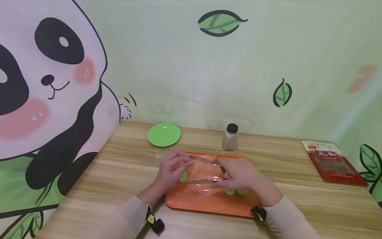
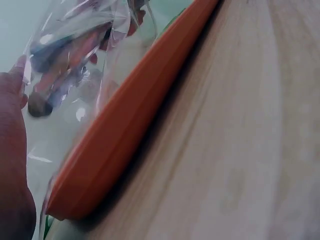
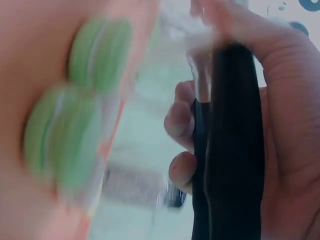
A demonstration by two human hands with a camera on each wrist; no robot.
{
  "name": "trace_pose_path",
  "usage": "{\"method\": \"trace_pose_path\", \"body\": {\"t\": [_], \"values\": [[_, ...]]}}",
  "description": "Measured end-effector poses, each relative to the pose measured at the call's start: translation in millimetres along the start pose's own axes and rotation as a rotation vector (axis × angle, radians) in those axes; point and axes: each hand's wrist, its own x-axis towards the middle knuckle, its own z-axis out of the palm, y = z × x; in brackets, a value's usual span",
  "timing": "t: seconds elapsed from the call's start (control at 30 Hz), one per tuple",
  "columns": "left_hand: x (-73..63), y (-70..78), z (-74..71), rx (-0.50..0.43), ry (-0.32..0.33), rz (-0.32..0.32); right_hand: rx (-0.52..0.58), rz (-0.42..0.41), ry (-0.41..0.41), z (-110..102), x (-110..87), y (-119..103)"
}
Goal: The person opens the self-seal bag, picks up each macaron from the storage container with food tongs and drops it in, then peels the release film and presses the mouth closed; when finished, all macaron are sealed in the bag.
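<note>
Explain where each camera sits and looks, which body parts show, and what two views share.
Head: head-worn, facing forward and down at the orange tray; left hand, right hand show.
Left wrist: worn there, facing the tray's side and clear bag; left hand partly shows.
Right wrist: worn there, facing the black-handled tool; gripping fingers show.
Head and right wrist share two green rounds.

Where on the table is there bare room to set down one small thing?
Right of the orange tray, bare table reaches to the red packet. Another free patch lies left, between the green plate and left sleeve. The tray is crowded: left hand, right hand, clear bag, tongs and green macarons.
</note>
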Motion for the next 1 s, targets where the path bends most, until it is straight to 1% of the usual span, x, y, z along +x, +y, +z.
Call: {"method": "trace_pose_path", "body": {"t": [0.17,0.23,0.3,0.37,0.47,0.53,0.6,0.7,0.8,1.0], "values": [[-5.3,-0.5,4.5,-0.005,-0.026,-0.051,0.107,0.061,0.039,-2,-32.8,29],[-6.1,-0.2,3.9,0.001,-0.035,-0.067,0.163,0.089,0.071,0,-46.6,44],[-5.9,-0.1,2.3,0.009,-0.042,-0.075,0.190,0.132,0.121,3,-59.7,62],[-5.3,0.0,0.6,0.016,-0.047,-0.080,0.196,0.175,0.175,7,-70.6,81],[-4.9,0.2,-1.3,0.013,-0.052,-0.082,0.199,0.263,0.250,12,-84.3,110],[-5.3,0.0,-1.6,0.009,-0.055,-0.089,0.200,0.322,0.278,15,-92.4,125],[-6.2,-0.3,-1.3,0.001,-0.056,-0.095,0.215,0.360,0.291,19,-99.3,137],[-7.2,-0.3,-0.4,-0.009,-0.055,-0.099,0.235,0.392,0.268,26,-106.3,145],[-6.2,-0.3,0.8,-0.015,-0.057,-0.093,0.238,0.391,0.251,31,-108.2,147],[-1.9,-1.1,3.0,-0.018,-0.059,-0.084,0.216,0.384,0.257,33,-105.6,147]]}}
